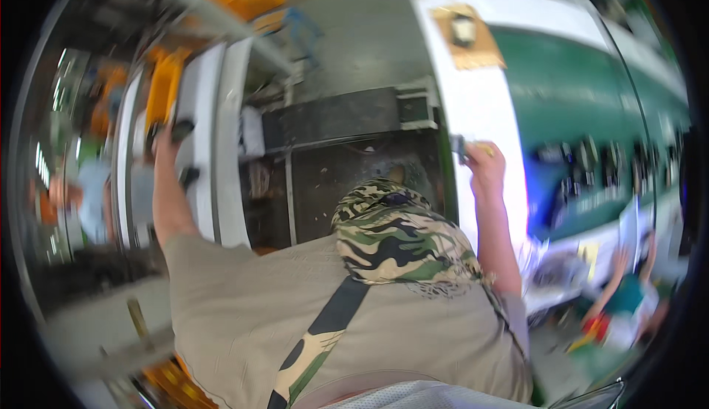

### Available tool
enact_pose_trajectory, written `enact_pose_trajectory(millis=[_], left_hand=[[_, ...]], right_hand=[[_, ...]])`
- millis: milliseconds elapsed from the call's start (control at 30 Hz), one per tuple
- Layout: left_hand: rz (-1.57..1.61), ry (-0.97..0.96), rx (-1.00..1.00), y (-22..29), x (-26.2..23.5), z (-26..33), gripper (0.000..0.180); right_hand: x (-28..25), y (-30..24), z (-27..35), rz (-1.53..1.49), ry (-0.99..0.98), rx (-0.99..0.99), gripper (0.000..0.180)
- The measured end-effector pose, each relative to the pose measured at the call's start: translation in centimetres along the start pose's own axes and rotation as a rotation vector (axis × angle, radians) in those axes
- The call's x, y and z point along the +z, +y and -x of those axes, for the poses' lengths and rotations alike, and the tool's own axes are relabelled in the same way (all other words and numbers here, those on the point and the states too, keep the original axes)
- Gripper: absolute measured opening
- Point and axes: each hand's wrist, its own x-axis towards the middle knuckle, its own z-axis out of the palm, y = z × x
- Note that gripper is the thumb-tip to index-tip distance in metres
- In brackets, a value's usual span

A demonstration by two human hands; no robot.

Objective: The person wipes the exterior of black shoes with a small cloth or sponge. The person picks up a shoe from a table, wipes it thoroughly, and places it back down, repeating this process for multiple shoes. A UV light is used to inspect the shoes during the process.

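My left arm stretches out to the far left. At its end, my left hand (170, 134) is at a dark part (182, 128) beside a yellow bin (164, 88). Blur smears those fingers, so their grip does not show. A second dark part (189, 177) lies nearby on the pale shelf (203, 210). On the right, my right hand (487, 164) is closed round a small dark grey piece (459, 148) over the white edge of a bench (473, 102). A bit of yellow shows at its fingers; the piece's kind is too blurred to tell.
A green conveyor belt (569, 91) runs along the right, with several black parts (587, 165) on it. A dark and white item (464, 31) sits on brown cardboard (473, 56). Another person (628, 298) works at lower right; a blurred person (88, 195) is far left.
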Motion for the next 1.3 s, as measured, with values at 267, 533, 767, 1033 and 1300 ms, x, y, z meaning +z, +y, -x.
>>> enact_pose_trajectory(millis=[267, 533, 767, 1033, 1300], left_hand=[[0.316, -0.184, -0.654, 14.1, 6.2, -9.4, 0.045], [1.448, -0.837, 0.102, 73.6, -0.1, -3.3, 0.042], [1.066, -1.613, 0.521, 108.1, -4.3, 18.1, 0.074], [1.01, -1.527, 0.328, 119.7, -6.1, 26.1, 0.044], [1.243, -2.367, 0.814, 113.5, -4.8, 17.8, 0.039]], right_hand=[[-11.3, -1.5, 7.0, -0.139, 0.31, -0.066, 0.021], [-21.2, -1.9, 15.5, -0.289, 0.65, -0.191, 0.018], [-25.5, -1.1, 23.9, -0.416, 0.957, -0.393, 0.019], [-22.0, 2.0, 31.0, -0.629, 1.374, -0.604, 0.015], [-21.3, 1.5, 27.2, -0.563, 1.323, -0.568, 0.015]])
